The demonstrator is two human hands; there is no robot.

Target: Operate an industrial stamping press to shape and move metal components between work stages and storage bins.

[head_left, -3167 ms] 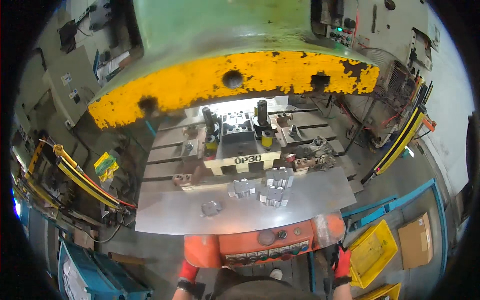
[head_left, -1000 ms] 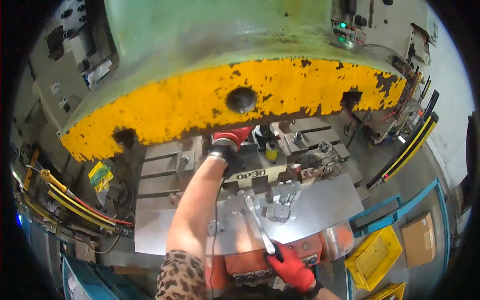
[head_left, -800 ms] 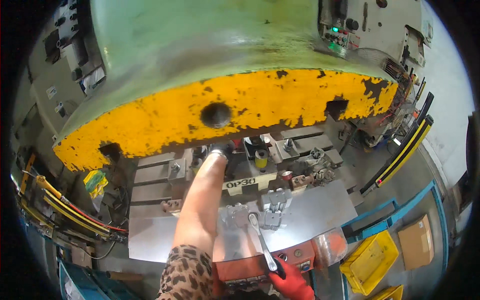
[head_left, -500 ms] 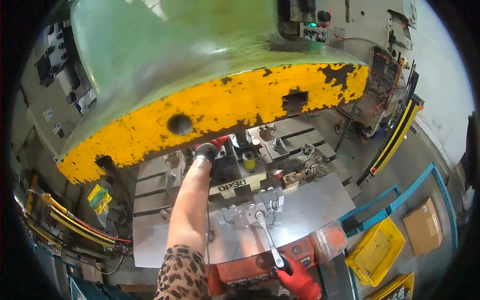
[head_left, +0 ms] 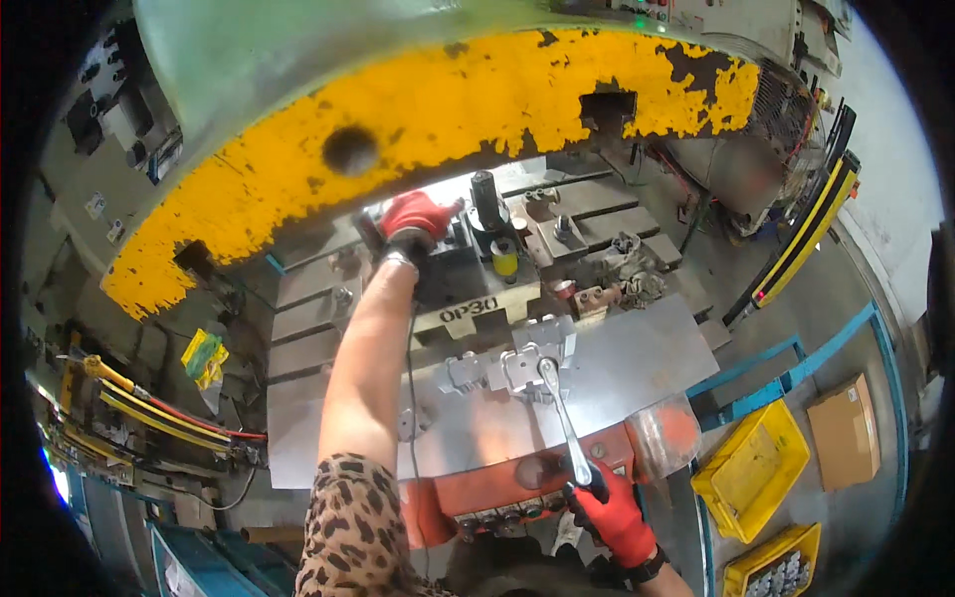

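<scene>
My left hand (head_left: 418, 217), in a red glove, reaches under the raised press ram and rests at the dark die block (head_left: 458, 274). What its fingers do is unclear, and whether they hold anything I cannot make out. In its red and black glove, my right hand (head_left: 615, 517) is closed round the lower end of a chrome wrench (head_left: 567, 423). The round head of the wrench lies on or just over grey metal parts (head_left: 522, 368) at the front of the flat steel plate (head_left: 637, 348). A dark upright guide post (head_left: 485, 204) stands right of my left hand.
Overhead spans the chipped yellow ram edge (head_left: 448, 109). A yellow-green cylinder (head_left: 504, 259) and clamp bolts (head_left: 563, 229) stand around the die. An orange control panel (head_left: 507, 488) runs along the near side. Yellow bins (head_left: 753, 468) and a cardboard box (head_left: 844, 433) sit at right.
The view has tilted, so the ram appears higher and more of the die shows. My left hand has come into fuller view by the die. My right hand still grips the wrench over the parts.
</scene>
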